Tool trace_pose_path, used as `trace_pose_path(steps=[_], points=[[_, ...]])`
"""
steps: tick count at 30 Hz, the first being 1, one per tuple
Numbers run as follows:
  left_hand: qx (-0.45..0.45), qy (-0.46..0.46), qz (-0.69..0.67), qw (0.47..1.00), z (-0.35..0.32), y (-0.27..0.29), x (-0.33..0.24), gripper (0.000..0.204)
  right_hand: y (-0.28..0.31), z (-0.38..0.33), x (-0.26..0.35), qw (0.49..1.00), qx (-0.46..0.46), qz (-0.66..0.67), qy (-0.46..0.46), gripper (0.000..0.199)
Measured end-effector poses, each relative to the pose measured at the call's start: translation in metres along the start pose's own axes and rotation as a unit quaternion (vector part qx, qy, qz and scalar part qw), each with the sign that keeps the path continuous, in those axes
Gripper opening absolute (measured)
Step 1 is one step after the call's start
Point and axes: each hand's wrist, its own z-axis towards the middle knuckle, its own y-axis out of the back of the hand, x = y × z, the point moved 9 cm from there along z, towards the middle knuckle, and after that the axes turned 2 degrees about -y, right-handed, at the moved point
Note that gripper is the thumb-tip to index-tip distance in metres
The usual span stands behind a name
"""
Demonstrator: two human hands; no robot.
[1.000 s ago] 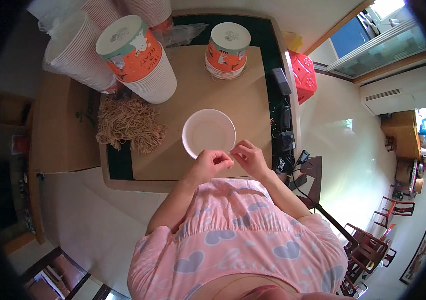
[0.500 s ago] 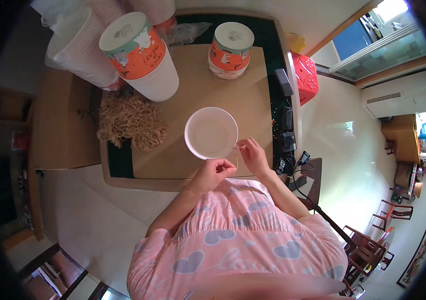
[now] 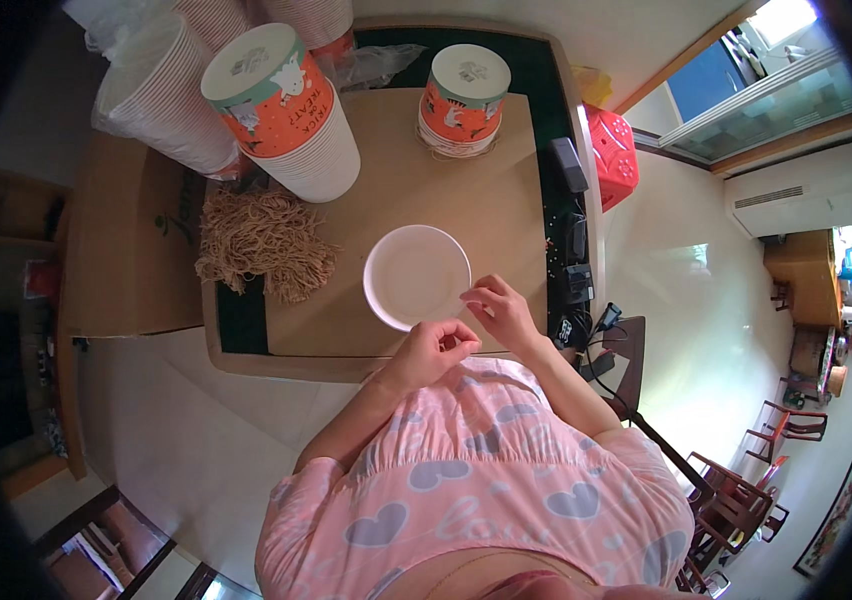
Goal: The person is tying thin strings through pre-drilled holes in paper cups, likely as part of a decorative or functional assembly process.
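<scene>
A white paper cup (image 3: 416, 275) stands mouth up in front of me on a brown cardboard sheet (image 3: 346, 225). Just below its near rim, my left hand (image 3: 434, 352) is closed with thumb and forefinger pressed together. My right hand (image 3: 501, 312) pinches at the cup's right rim, closed too. A thin string runs between the two hands, hardly visible now because the fingers cover most of it. To the left lies a loose heap of tan strings (image 3: 264, 243). Behind it a tall stack of orange-and-white paper cups (image 3: 291, 125) stands upside down.
A shorter upside-down cup stack (image 3: 462, 100) with cords around it sits at the far right of the sheet. Bagged cups (image 3: 161, 95) and a cardboard box (image 3: 131, 240) flank the left side. Black power adapters (image 3: 576, 240) line the right table edge, beside a red stool (image 3: 611, 155).
The cup has shifted slightly left and nearer to me. My right hand has moved a little left along with the rim, and the loop of string between my hands shows less.
</scene>
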Motion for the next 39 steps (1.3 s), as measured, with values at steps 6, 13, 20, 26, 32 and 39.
trace_pose_path(steps=[6,13,20,26,32,39], points=[[-0.100,-0.048,-0.060,0.992,0.002,0.042,-0.002,0.006,-0.004,-0.001,0.001,0.999,0.020,-0.021,0.017,0.014],[-0.101,-0.024,-0.311,0.945,0.014,0.056,0.014,0.006,-0.012,0.002,0.013,0.997,0.046,-0.034,0.042,0.012],[-0.115,-0.009,-0.311,0.943,0.014,0.050,0.018,0.006,-0.023,0.001,0.028,0.995,0.101,0.024,-0.010,0.012],[-0.084,-0.022,-0.265,0.960,0.008,0.038,0.003,0.007,-0.029,0.001,0.030,0.994,0.107,0.031,-0.002,0.013],[-0.035,-0.046,-0.154,0.986,0.003,0.010,-0.003,0.009,-0.028,0.001,0.036,0.995,0.090,0.028,0.028,0.012],[-0.004,-0.037,-0.125,0.992,0.001,-0.002,-0.001,0.009,-0.027,0.006,0.021,0.995,0.079,0.044,0.031,0.013]])
